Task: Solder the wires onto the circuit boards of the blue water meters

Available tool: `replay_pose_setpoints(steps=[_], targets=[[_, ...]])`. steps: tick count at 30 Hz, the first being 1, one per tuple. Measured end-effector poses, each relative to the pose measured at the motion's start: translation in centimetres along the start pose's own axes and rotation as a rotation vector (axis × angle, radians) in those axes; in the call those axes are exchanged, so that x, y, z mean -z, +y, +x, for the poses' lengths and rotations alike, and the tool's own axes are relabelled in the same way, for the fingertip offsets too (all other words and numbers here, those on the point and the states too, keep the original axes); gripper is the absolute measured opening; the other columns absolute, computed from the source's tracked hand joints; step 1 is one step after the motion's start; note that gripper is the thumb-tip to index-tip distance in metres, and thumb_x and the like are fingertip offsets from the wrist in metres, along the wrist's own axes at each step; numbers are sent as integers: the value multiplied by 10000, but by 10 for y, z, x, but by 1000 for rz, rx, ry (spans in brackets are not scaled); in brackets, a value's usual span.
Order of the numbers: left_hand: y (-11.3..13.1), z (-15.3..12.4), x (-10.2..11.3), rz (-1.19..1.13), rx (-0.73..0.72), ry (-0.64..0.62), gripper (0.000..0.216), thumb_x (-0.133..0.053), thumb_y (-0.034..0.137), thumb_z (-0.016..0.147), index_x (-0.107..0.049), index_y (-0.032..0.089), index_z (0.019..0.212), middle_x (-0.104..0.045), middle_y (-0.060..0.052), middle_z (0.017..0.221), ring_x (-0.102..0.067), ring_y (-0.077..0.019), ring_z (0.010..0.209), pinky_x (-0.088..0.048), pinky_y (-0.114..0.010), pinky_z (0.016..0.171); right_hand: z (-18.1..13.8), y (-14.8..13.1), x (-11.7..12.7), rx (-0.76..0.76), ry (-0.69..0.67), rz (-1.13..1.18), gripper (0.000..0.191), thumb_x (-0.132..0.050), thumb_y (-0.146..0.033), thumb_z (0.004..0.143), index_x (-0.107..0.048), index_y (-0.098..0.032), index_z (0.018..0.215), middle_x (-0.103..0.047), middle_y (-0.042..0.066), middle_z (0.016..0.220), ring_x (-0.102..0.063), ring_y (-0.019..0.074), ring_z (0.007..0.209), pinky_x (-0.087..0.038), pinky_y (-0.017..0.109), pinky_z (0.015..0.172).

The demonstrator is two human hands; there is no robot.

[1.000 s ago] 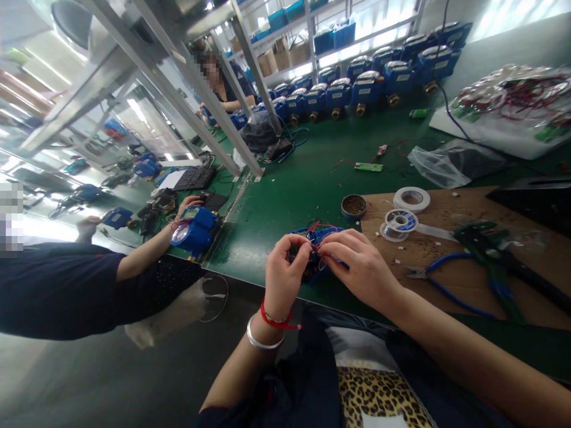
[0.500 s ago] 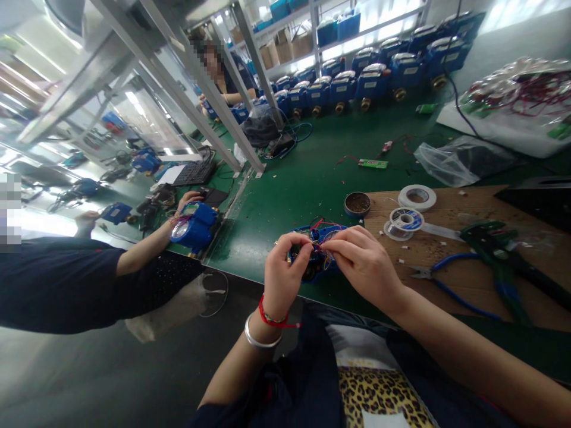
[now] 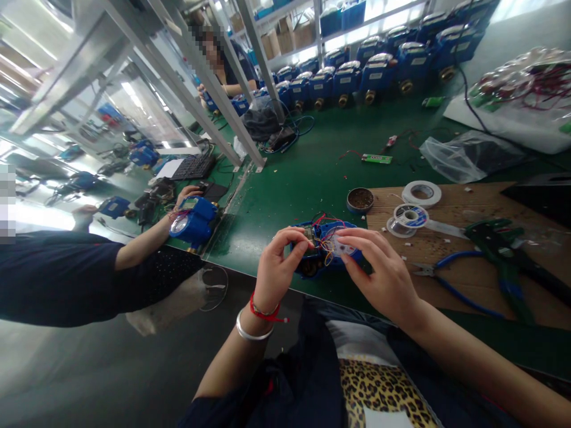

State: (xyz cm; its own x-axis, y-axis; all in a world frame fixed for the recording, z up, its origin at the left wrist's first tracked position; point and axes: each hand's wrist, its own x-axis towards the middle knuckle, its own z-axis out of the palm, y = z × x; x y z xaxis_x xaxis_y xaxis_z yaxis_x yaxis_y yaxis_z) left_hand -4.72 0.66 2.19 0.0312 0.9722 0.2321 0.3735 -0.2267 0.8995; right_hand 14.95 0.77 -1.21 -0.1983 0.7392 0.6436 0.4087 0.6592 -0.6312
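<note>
Green bench (image 3: pixel 285 196), blue meter (image 3: pixel 332 266) on it. 0.5 s ago my 2 hands met over mid-meter wires (image 3: pixel 322 242); now apart. Right hand (image 3: pixel 386 270) released, fingers spread at white dial (image 3: pixel 342 245), meter's right half. Left hand (image 3: pixel 277 270) at circuit board (image 3: pixel 308 233), meter's left; can't tell if gripping.

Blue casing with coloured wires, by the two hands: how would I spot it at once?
Start at the long green tabletop and follow it to its near edge. There, the blue casing lies between the camera wearer's left hand and right hand. Unlike the brass-fitted blue units in the back row, it shows exposed red and yellow wires.
</note>
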Motion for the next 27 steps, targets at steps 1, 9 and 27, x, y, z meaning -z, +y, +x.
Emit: replay_pose_setpoints(steps=[1,9,27], targets=[[0,1,0,8,-1,5,102,-592,258,899,-664,204,851,-680,-71,939,-579,-227,1119,-410,-387,1039,0,-1,0,0,6,-3,318,-572,-117,893,-562,-247,1183,-637,89,1192,-589,233,1128,-491,453,982],[-3,2,-5,49,8,27,80,-582,250,896,-635,206,855,-643,-48,891,-586,-197,935,-445,-350,941,12,-2,-10,8,-13,-70,128,-598,-152,884,-637,-216,988,-622,100,1208,-559,251,1149,-478,487,991],[-7,6,-6,105,2,14,96,-564,247,900,-630,205,845,-640,-41,869,-576,-193,892,-444,-318,868,15,5,-9,84,-66,-139,175,-585,-122,892,-705,-214,978,-641,80,1229,-532,244,1210,-473,480,1026]])
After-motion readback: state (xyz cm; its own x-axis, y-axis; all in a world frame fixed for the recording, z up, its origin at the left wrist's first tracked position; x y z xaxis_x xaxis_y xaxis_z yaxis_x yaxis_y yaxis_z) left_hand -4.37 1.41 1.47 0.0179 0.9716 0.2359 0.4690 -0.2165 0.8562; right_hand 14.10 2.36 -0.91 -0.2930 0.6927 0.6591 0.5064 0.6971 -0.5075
